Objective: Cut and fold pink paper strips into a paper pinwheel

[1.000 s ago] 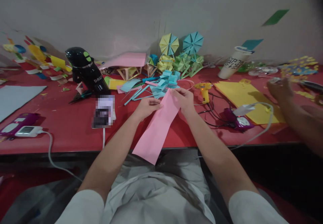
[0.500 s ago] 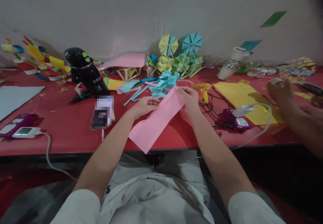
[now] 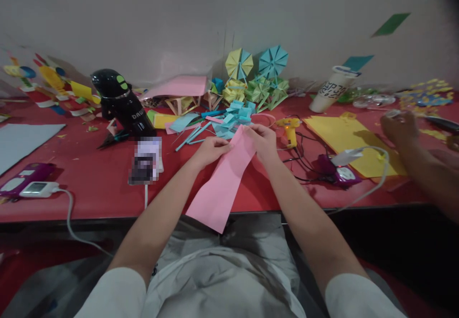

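Note:
A long sheet of pink paper (image 3: 224, 181) slants down toward me, its lower end past the table's front edge. My left hand (image 3: 214, 149) pinches its upper left edge. At the top right corner, my right hand (image 3: 263, 139) grips the paper with bent fingers. A narrow fold line runs near the top of the sheet. Just beyond my hands lie blue folded paper pieces (image 3: 238, 117) and thin blue strips (image 3: 193, 135). A yellow glue gun (image 3: 289, 130) rests right of my right hand.
On the red table (image 3: 100, 179) are a black bottle (image 3: 124, 103), a phone (image 3: 146, 161), a tilted white cup (image 3: 332, 91), yellow sheets (image 3: 353, 143) and a purple socket block (image 3: 339, 170) with cables. Folded paper wheels (image 3: 273, 62) stand behind. Another person's hand (image 3: 399, 126) is at right.
The pink paper has turned steeper, its lower end moving right and nearer to me. My right hand has shifted slightly left, and my left hand now pinches the edge.

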Demonstrator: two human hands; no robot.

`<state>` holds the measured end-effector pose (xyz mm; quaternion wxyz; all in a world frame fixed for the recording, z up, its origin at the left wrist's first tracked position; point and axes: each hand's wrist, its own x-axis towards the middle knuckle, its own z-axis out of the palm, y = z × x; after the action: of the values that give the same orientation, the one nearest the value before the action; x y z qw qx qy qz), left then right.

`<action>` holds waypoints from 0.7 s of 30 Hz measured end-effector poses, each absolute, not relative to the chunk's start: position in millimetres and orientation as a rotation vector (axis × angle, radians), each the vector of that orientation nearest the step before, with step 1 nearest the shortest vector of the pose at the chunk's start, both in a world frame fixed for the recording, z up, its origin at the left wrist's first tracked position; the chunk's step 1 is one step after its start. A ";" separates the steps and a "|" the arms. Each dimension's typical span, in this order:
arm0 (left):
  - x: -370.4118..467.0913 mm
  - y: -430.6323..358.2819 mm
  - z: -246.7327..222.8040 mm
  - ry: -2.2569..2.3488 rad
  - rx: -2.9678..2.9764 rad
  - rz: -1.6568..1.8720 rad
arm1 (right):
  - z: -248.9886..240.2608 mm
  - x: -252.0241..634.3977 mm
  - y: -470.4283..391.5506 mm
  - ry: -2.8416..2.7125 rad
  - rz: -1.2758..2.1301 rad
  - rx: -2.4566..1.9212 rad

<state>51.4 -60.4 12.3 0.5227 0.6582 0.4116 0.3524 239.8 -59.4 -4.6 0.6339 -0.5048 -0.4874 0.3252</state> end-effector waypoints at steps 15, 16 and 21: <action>37.7 -63.8 12.4 1.038 1.569 0.754 | -1.1 246.2 -57.4 -0.935 0.786 -1.070; 37.1 -63.5 12.5 1.031 1.573 0.750 | -1.0 246.8 -57.0 -0.930 0.786 -1.073; 29.8 -64.5 14.1 1.031 1.612 0.680 | -1.0 257.6 -51.5 -0.842 0.752 -1.091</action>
<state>29.8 -64.5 14.1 0.5272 0.6745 0.4314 0.2847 257.6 -51.5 -1.0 0.7074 -0.4910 -0.3793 0.3386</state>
